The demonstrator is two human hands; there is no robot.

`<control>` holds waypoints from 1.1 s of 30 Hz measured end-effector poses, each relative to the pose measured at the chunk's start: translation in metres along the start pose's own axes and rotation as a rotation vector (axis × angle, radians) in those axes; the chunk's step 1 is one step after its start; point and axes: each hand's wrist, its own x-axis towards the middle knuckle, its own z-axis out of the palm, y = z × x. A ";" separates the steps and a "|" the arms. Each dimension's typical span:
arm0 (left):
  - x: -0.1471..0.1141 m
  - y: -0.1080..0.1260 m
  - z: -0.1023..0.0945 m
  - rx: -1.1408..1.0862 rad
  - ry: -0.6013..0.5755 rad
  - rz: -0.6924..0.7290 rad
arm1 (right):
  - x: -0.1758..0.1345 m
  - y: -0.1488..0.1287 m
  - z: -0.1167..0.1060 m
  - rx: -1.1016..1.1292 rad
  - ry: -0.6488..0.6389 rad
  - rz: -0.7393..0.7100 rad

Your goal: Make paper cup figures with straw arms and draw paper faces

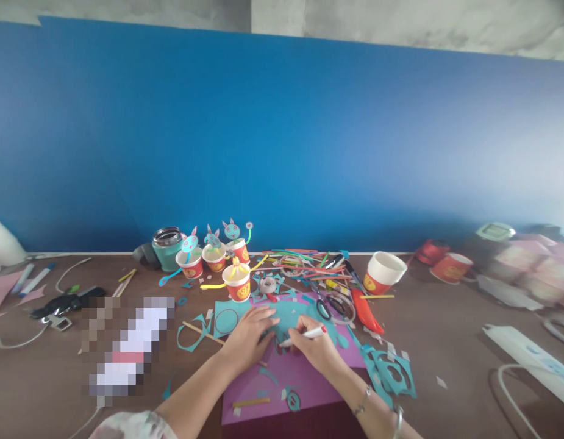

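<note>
My right hand (311,346) is closed around a white marker (314,332) with a red end, its tip low over a small teal paper piece (282,347). Fingers stretched out, my left hand (250,334) lies on the teal paper (286,314) beside that piece. A circle is drawn on the teal sheet left of this hand. Under both hands is a purple sheet (245,390). A red paper cup (236,283) with yellow strips stands just behind. Scissors (324,308) lie beyond my right hand. What the marker tip touches is too small to tell.
Behind stand cups with teal animal faces (189,244) and a teal thermos (167,249). Pipe cleaners (309,259) lie heaped at the back. Stacked cups (385,272), teal cut-outs (391,372) and a power strip (533,356) are rightward. A blurred-out phone-like object (135,341) lies left.
</note>
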 end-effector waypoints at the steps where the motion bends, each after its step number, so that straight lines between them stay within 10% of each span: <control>1: 0.000 0.000 0.000 -0.002 0.002 0.001 | 0.000 0.000 0.000 -0.001 -0.003 -0.002; 17: 0.000 -0.001 0.001 -0.018 0.034 0.035 | 0.001 0.000 -0.001 0.113 0.018 0.052; 28: -0.007 -0.012 -0.004 -0.020 0.237 -0.205 | 0.008 0.011 -0.013 0.407 0.256 0.190; 33: -0.009 -0.021 0.004 -0.024 0.206 -0.103 | 0.007 0.005 -0.017 0.376 0.305 0.122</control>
